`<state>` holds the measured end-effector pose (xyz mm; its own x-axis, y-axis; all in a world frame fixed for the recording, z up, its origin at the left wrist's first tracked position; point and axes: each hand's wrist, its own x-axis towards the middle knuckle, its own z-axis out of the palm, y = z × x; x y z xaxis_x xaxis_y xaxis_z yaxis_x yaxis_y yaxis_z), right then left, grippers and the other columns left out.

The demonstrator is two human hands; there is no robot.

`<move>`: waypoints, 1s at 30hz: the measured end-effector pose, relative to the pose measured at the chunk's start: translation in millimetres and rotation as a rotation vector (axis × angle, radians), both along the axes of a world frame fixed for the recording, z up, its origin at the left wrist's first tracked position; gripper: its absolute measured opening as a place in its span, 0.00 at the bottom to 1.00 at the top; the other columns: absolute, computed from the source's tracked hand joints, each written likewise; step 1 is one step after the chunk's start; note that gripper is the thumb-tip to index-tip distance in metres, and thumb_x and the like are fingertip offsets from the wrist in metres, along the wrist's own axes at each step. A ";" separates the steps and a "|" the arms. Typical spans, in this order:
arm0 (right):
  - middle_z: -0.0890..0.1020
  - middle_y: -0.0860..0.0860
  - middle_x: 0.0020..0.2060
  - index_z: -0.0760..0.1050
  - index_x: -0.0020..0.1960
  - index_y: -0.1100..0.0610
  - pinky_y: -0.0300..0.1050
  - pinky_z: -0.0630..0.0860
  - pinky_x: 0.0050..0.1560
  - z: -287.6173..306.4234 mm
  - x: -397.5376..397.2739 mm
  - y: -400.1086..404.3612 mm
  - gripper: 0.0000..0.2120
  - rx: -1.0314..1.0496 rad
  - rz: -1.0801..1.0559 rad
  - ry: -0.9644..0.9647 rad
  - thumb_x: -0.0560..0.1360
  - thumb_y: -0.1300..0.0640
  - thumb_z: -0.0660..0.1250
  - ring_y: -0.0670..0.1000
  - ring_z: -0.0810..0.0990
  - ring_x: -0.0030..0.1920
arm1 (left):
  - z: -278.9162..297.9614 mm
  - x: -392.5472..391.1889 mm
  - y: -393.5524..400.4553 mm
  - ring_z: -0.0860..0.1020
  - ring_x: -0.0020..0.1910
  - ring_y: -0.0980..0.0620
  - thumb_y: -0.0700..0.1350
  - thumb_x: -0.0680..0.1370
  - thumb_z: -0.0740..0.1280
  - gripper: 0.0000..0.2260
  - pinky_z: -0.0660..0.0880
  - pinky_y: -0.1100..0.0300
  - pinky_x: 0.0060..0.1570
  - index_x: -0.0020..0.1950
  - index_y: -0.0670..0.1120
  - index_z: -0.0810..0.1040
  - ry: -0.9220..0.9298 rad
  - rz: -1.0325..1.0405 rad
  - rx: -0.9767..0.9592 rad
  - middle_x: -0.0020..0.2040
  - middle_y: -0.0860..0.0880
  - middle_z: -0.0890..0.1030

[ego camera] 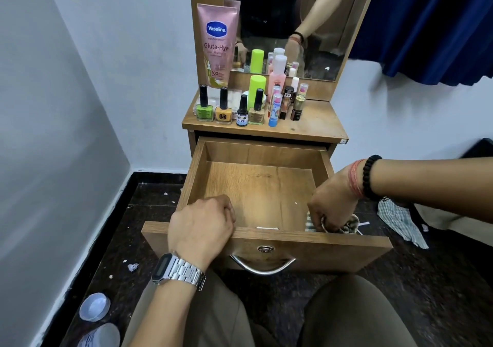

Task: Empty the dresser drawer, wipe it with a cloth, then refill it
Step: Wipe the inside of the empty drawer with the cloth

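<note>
The wooden drawer [256, 186] stands pulled out of the dresser, its bottom bare apart from a small white strip at the front. My left hand [202, 226] curls over the drawer's front edge, fingers hooked inside. My right hand [330, 208] grips a bunched checked cloth [346, 226] in the drawer's front right corner. On the dresser top [317, 122] stand a pink lotion tube [217, 45], several nail polish bottles [223, 106], a green-capped bottle [257, 85] and lip balms and lipsticks [286, 103].
A mirror [293, 21] rises behind the bottles. Another checked cloth [400, 221] lies on the dark floor at the right. Plastic containers [94, 306] sit on the floor at the lower left. A white wall runs along the left, a blue curtain [440, 26] hangs at the upper right.
</note>
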<state>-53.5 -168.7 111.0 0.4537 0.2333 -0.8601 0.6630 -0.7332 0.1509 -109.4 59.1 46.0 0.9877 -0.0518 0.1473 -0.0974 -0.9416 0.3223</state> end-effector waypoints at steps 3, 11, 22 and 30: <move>0.80 0.50 0.52 0.75 0.63 0.51 0.41 0.71 0.46 -6.5 -1.0 -4.8 0.15 -0.061 0.022 -0.077 0.78 0.57 0.59 0.49 0.75 0.47 | -0.6 0.1 0.0 0.78 0.41 0.52 0.51 0.75 0.55 0.09 0.64 0.59 0.34 0.43 0.56 0.75 -0.009 0.000 0.016 0.41 0.56 0.80; 0.72 0.55 0.67 0.65 0.69 0.54 0.49 0.74 0.59 -46.2 21.3 -25.9 0.20 0.282 -0.219 -0.572 0.77 0.58 0.62 0.56 0.76 0.60 | 1.4 0.6 -0.1 0.79 0.42 0.52 0.50 0.75 0.55 0.10 0.65 0.59 0.36 0.43 0.55 0.75 0.009 -0.003 0.002 0.41 0.56 0.81; 0.76 0.55 0.61 0.65 0.68 0.57 0.46 0.75 0.57 -70.3 13.7 -13.0 0.32 0.524 -0.469 -0.547 0.70 0.46 0.72 0.55 0.76 0.58 | 3.1 -2.2 -1.6 0.78 0.42 0.52 0.51 0.76 0.55 0.10 0.64 0.59 0.36 0.43 0.56 0.75 0.024 -0.004 -0.004 0.42 0.57 0.81; 0.80 0.61 0.52 0.71 0.57 0.62 0.50 0.73 0.54 -85.5 43.8 -16.8 0.12 0.623 -0.555 -0.890 0.74 0.60 0.64 0.61 0.75 0.57 | 5.5 -1.9 -2.4 0.77 0.40 0.52 0.51 0.75 0.56 0.09 0.63 0.59 0.36 0.42 0.56 0.75 0.025 0.012 -0.006 0.41 0.56 0.81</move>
